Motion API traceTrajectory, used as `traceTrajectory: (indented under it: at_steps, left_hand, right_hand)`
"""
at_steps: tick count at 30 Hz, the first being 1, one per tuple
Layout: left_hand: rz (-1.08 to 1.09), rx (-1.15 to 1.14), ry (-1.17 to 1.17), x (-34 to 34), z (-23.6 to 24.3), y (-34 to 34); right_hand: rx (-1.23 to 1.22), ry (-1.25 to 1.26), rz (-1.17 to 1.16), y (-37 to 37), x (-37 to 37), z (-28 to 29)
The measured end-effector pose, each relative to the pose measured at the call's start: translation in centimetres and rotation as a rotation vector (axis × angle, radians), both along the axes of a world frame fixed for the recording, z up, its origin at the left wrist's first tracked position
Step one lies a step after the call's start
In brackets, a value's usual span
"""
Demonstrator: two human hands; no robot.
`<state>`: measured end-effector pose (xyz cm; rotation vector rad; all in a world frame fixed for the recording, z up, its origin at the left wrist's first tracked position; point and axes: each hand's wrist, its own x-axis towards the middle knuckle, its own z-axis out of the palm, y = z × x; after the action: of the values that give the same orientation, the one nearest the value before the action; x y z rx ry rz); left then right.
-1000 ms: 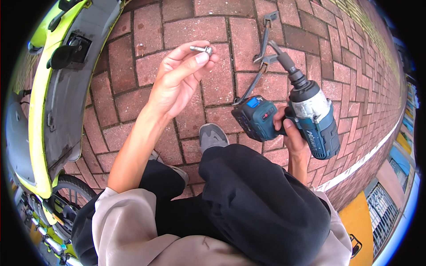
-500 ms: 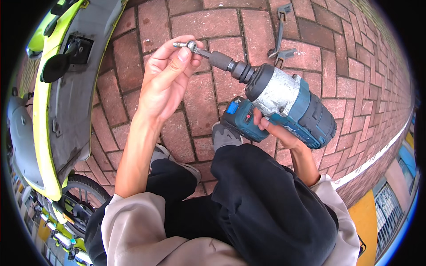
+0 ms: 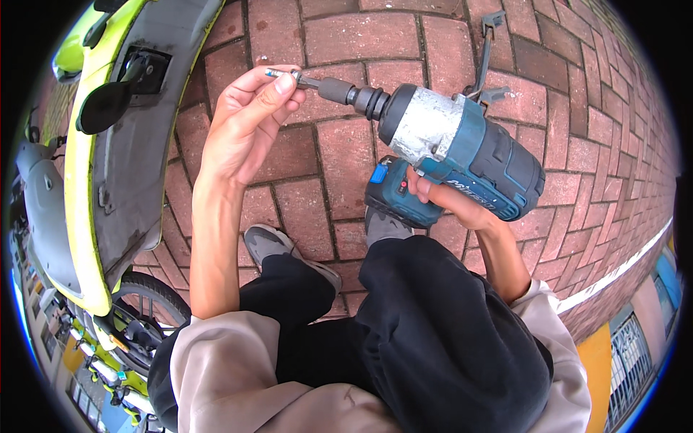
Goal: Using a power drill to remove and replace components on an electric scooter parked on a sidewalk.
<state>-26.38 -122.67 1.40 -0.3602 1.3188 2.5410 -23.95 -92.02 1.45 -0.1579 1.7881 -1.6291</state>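
My right hand [image 3: 447, 198] is wrapped round the handle of a teal and black cordless impact wrench [image 3: 462, 148] with a scuffed silver front housing. Its dark chuck and bit [image 3: 336, 89] point left toward my left hand [image 3: 249, 119]. There my thumb and fingers pinch a small bolt [image 3: 273, 73], whose threaded end sticks out past the fingertips with a bluish patch on it. The bolt's head meets the tip of the bit. The battery block [image 3: 404, 195] hangs at the base of the handle, above my right shoe.
A yellow-green and grey scooter [image 3: 126, 137] stands tilted along the left, its black footrest [image 3: 105, 108] jutting out and its wheel [image 3: 148, 307] lower down. A metal bracket with a bar [image 3: 485, 61] lies on the red brick paving [image 3: 361, 36] beyond the wrench. More scooters show at the lower left edge.
Both hands, with the wrench and bolt, have shifted a little left, and the wrench lies nearer to level. The view has moved slightly too. The bolt stays pinched at the bit.
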Motion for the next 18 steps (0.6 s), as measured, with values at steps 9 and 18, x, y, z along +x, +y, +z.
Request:
traceTrajectory:
  at_steps: [9,18]
  left_hand:
    - [0.162,0.094,-0.168,0.1,0.3,-5.3]
    - [0.647,0.102,-0.144,-2.0,-2.2,-9.1]
  right_hand:
    - [-0.160,-0.053,0.020,-7.7,-1.3,-3.3]
    - [-0.732,-0.271,-0.090,-21.3,-1.5,-8.8]
